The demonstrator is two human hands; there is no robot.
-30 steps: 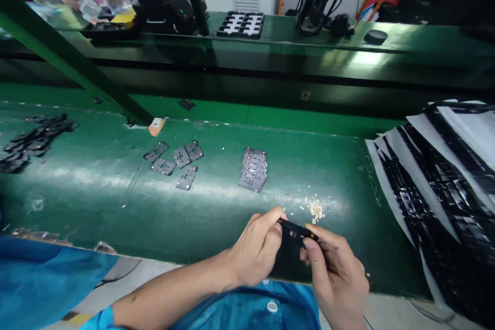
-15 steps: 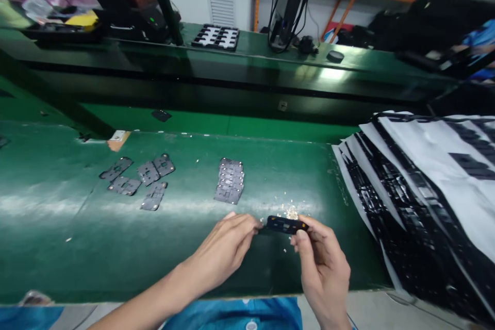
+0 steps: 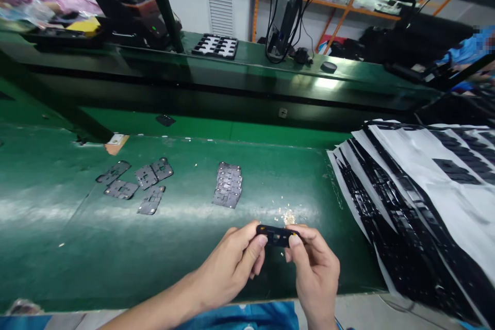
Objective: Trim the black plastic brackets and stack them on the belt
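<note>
A small dark plate (image 3: 277, 236) with gold-coloured spots near its ends is held level between my two hands. My left hand (image 3: 235, 258) pinches its left end, thumb on the near side. At the other end, my right hand (image 3: 315, 263) grips it with thumb and fingers. Just beyond the plate lies a pile of tiny pale pieces (image 3: 289, 217), some scattered around it. An overlapping column of similar grey plates (image 3: 228, 185) rests to the left of the pile. Farther left, several loose plates (image 3: 121, 190) lie on the green table (image 3: 185, 247).
Stacked white sheets with black parts (image 3: 410, 165) cover the table's right side. A green post (image 3: 77, 113) stands at the left. On the raised shelf behind are a black-and-white tray (image 3: 215, 46) and a round black object (image 3: 328, 67). Parts of other people show at both upper corners.
My left hand has moved right and now grips the plate's left end; earlier it was beside it. The plate and my right hand have shifted slightly left and down in view.
</note>
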